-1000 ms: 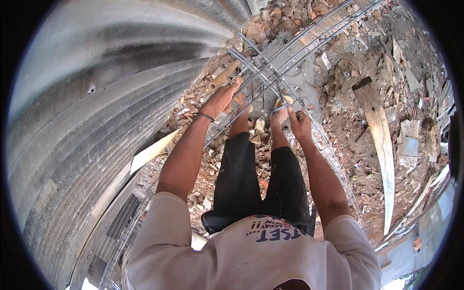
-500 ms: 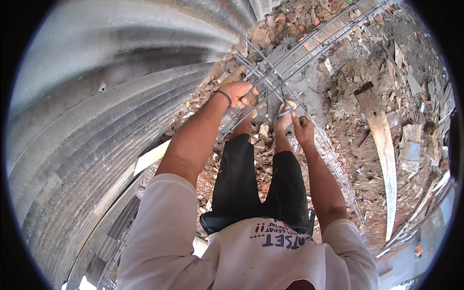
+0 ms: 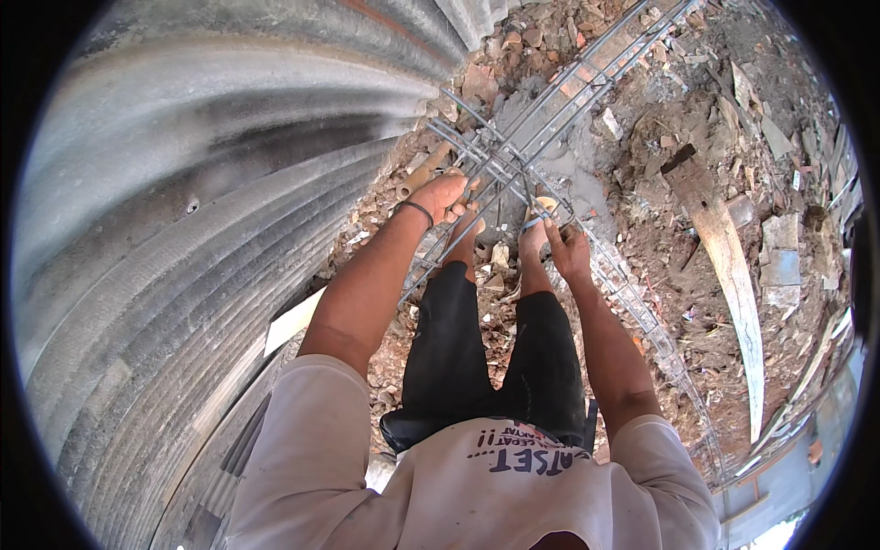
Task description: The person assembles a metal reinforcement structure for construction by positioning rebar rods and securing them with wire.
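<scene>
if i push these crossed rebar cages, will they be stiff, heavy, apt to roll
The crossed rebar cages are probably stiff lengthwise, being built as long, barred frames. They look metal, so likely heavy. Rolling seems unlikely, since they cross each other.

A building site: rebar cages (image 3: 507, 154), rubble-strewn ground (image 3: 678, 266), corrugated wall (image 3: 211, 238).

A grey corrugated wall (image 3: 192, 275) borders brown, rubble-strewn ground (image 3: 678, 284) in daylight.
</scene>
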`<state>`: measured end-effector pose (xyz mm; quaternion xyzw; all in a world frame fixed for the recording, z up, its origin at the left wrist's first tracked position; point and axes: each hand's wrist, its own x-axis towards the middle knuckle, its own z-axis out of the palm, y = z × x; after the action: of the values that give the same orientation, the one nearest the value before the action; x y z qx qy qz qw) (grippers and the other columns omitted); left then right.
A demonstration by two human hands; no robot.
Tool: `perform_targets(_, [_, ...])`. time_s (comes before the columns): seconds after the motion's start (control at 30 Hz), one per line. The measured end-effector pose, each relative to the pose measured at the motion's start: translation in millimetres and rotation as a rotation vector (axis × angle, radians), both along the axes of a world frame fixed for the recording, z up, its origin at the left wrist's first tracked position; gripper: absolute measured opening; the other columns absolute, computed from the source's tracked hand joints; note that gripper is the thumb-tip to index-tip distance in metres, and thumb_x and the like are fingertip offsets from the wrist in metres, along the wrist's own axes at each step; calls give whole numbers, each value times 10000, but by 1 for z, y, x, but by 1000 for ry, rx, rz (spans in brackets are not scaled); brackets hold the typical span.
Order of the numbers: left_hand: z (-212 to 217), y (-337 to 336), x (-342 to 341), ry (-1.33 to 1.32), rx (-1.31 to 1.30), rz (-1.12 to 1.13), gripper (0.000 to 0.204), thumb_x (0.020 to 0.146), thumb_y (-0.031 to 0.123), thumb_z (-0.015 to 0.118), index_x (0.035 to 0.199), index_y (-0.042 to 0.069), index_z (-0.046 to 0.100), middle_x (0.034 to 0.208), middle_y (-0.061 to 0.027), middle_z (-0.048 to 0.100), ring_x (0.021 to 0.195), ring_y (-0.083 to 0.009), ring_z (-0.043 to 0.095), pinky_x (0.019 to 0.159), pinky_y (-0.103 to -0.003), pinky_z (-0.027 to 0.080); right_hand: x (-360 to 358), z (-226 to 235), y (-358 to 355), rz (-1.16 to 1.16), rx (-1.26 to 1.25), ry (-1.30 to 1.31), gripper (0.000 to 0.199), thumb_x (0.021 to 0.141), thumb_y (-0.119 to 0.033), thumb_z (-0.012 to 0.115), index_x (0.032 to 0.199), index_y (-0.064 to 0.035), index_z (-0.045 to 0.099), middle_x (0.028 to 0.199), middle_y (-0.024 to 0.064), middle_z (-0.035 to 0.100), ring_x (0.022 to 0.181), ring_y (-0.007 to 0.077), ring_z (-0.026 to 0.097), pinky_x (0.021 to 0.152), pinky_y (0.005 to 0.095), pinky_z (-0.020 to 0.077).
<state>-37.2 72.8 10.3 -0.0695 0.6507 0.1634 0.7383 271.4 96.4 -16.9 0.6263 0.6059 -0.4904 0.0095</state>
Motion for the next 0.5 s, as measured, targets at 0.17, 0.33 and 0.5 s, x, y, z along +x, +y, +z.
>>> perform_targets(0.17, [-4, 0, 1, 40, 14, -41, 240, 975, 387, 547, 1012, 160, 618, 723, 17, 596, 468, -55, 355, 394, -244, 244, -2, 2, 3, -18, -63, -10, 641, 907, -564, 648, 744, 53, 590, 632, 185, 578, 617, 269, 554, 629, 432, 460])
perform_targets(0.33, [-14, -2, 5, 68, 50, -18, 285, 1031, 352, 376, 1080, 142, 563, 747, -97, 655, 447, -83, 337, 390, -253, 260, 0, 1, 8, 32, -86, -10, 662, 908, -610, 595, 868, 49, 651, 767, 258, 656, 758, 413, 649, 721, 475, 497])
perform_targets(0.5, [-19, 1, 14, 221, 83, -137, 492, 1040, 460, 341, 1140, 43, 581, 649, -111, 640, 432, -166, 495, 370, -298, 352, 7, -10, 4, -48, -88, 22, 703, 899, -626, 586, 1076, 50, 660, 963, 320, 667, 978, 482, 639, 869, 516, 493])
